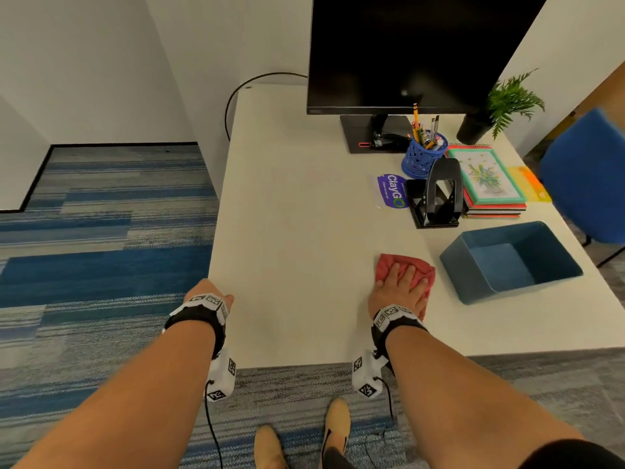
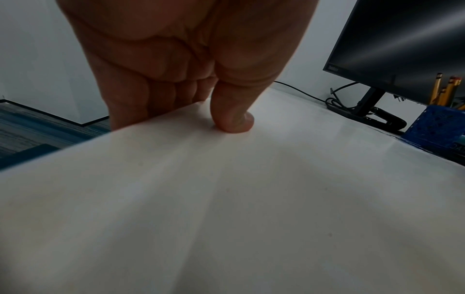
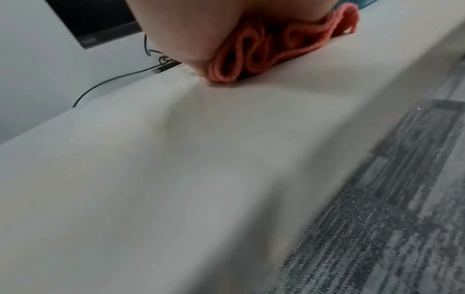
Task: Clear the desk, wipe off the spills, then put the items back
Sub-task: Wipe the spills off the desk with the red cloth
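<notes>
A red cloth (image 1: 411,265) is pressed flat against the white desk (image 1: 287,214) by the right hand (image 1: 400,287), fingers spread and extended over the folded fabric; in the right wrist view the cloth (image 3: 254,55) is seen bunched in loose folds under the palm. The left hand (image 1: 211,292) is set on the desk's left edge, the thumb (image 2: 232,117) pressed down on the top surface and the other fingers (image 2: 141,99) curled over the side. The monitor (image 1: 406,52) is taken as landmark: the cloth lies well in front of it, near the desk's front edge, its longer side running left to right. Just to the right of the cloth a blue bin (image 1: 514,262) is seen, open side up, with nothing visible inside. Closer to the monitor, a black hole punch (image 1: 436,194) is placed with its long axis running toward the screen, a purple ClayGo packet (image 1: 392,191) just to its left and a stack of notebooks (image 1: 490,184) to its right. Directly before the monitor's stand a blue mesh pen holder (image 1: 422,157) is filled with upright pencils and pens. To the monitor's right a potted fern (image 1: 504,106) is stood.
</notes>
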